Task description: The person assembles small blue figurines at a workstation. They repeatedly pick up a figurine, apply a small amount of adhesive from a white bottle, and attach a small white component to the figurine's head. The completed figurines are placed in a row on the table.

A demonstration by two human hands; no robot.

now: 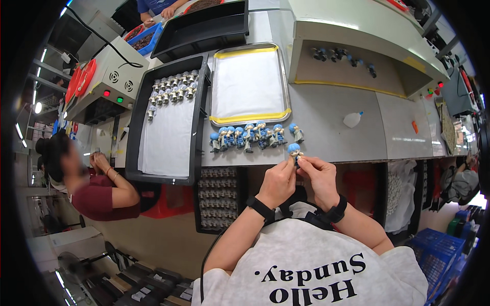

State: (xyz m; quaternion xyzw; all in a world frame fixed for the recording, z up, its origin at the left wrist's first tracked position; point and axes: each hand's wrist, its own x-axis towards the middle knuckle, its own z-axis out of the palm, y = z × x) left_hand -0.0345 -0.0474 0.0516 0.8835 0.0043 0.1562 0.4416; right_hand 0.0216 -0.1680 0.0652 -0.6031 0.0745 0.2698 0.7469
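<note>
A small blue-haired figurine (294,149) is held upright between the fingertips of my left hand (278,181) and my right hand (319,178), just over the table's front edge. Both hands are closed on its lower body, which the fingers partly hide. Just beyond, a row of similar blue-haired figurines (249,136) stands or leans close together on the grey table. One more figurine (296,132) is a little apart at the row's right end, nearest my hands.
Behind the row lies a metal tray (287,94) lined with white sheet. To its left, a black tray (133,122) holds several figurines. A white machine (357,30) has figurines inside its opening. A small squeeze bottle (351,120) and an orange piece (415,127) lie right. A co-worker (104,194) sits left.
</note>
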